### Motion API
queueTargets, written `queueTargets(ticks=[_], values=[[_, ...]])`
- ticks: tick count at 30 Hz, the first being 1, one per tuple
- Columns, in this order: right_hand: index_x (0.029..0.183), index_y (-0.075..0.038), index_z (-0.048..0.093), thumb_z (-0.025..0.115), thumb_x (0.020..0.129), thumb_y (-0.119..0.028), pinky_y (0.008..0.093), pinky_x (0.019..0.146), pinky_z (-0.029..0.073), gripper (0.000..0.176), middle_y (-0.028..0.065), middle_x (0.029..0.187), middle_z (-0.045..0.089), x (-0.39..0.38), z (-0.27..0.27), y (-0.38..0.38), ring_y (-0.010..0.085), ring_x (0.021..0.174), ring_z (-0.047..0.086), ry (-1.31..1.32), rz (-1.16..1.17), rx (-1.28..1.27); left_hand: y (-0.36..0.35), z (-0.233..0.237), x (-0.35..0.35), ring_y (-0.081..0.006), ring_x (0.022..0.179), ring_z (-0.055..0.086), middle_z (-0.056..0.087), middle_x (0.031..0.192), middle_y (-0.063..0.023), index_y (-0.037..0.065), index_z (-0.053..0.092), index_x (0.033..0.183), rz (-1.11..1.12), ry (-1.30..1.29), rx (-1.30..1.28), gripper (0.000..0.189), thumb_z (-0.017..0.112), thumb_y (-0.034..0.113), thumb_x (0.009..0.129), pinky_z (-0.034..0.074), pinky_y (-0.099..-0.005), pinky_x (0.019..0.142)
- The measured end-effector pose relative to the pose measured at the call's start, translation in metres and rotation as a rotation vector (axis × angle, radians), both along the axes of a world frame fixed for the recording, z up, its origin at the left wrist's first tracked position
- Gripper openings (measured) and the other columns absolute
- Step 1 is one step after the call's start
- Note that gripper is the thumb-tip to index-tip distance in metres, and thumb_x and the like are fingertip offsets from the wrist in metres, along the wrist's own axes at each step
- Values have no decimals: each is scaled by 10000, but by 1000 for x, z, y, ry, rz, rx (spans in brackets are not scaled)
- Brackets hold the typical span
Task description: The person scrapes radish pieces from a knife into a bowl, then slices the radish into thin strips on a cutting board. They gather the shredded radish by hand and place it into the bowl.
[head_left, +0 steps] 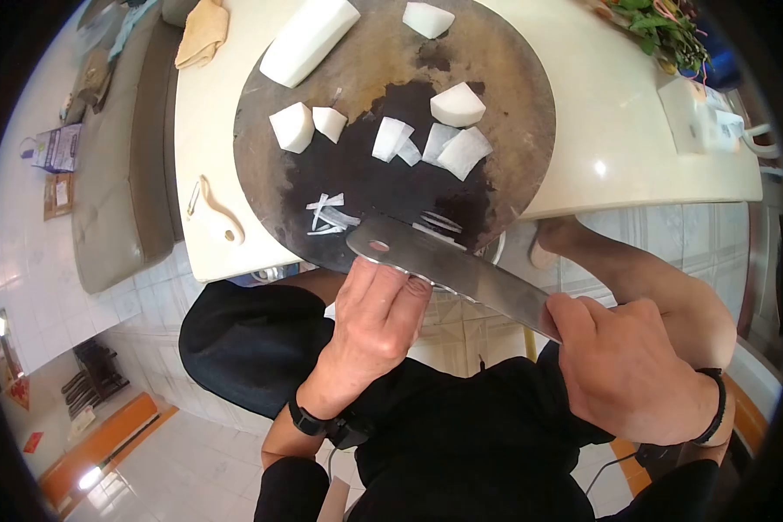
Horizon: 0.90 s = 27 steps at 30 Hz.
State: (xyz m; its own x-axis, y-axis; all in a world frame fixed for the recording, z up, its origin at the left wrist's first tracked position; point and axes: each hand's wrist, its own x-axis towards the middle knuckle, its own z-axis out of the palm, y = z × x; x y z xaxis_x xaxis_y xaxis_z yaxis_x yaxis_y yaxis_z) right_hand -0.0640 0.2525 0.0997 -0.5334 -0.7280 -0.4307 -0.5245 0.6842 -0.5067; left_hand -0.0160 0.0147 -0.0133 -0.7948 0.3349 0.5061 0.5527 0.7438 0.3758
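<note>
A small bright spot of light (pixel 600 166) is being reflected by the cream table (pixel 596 109). At the left, space is being taken up by a grey padded sofa (pixel 117 187). The floor (pixel 191 465) is being covered by pale, glossy tiles. At lower left, a white glare (pixel 90 477) is being thrown back beside an orange-brown panel (pixel 117 431).

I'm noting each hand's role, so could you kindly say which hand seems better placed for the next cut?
Probably the right hand: it grips the knife at one end, while the left hand is only near its other end.
</note>
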Motion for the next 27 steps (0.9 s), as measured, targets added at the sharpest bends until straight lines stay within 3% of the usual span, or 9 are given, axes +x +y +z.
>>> queueTargets(ticks=[1, 7, 16, 20, 27], values=[[936, 95, 486, 648, 740, -22, 392, 461, 471, 280, 182, 743, 577, -2, 1, 1, 298, 557, 611, -22, 58, -8, 0, 0, 1, -345, 865, 599, 598, 923, -164, -91, 654, 841, 0, -8, -1, 227, 698, -82, 618, 517, -417, 708], [890, 90, 506, 654, 690, -13, 369, 396, 439, 269, 169, 679, 564, -8, 1, -4, 279, 536, 606, 86, 169, -51, 2, 2, 3, -348, 877, 604, 607, 947, -168, -90, 658, 830, 14, -27, -6, 218, 708, -82, 617, 519, -417, 715], [869, 63, 508, 658, 687, -6, 390, 495, 455, 246, 159, 695, 574, -3, -7, 1, 314, 553, 607, 79, -3, -83, 4, 1, -1, -334, 900, 604, 615, 942, -171, -93, 667, 875, 26, 0, 3, 262, 710, -79, 616, 519, -408, 752], [875, 55, 501, 668, 688, -8, 396, 489, 447, 259, 164, 698, 572, -2, -1, 6, 321, 562, 606, 28, 8, -154, 2, 0, -1, -340, 890, 600, 601, 907, -156, -92, 664, 867, 12, -9, 25, 259, 711, -82, 613, 512, -416, 757], [853, 68, 503, 679, 670, -15, 392, 485, 447, 267, 146, 697, 573, -7, 3, 0, 295, 574, 619, 77, 124, -34, 1, -2, 2, -349, 857, 592, 599, 905, -155, -85, 657, 830, 2, -27, 18, 223, 703, -100, 612, 504, -430, 729]])
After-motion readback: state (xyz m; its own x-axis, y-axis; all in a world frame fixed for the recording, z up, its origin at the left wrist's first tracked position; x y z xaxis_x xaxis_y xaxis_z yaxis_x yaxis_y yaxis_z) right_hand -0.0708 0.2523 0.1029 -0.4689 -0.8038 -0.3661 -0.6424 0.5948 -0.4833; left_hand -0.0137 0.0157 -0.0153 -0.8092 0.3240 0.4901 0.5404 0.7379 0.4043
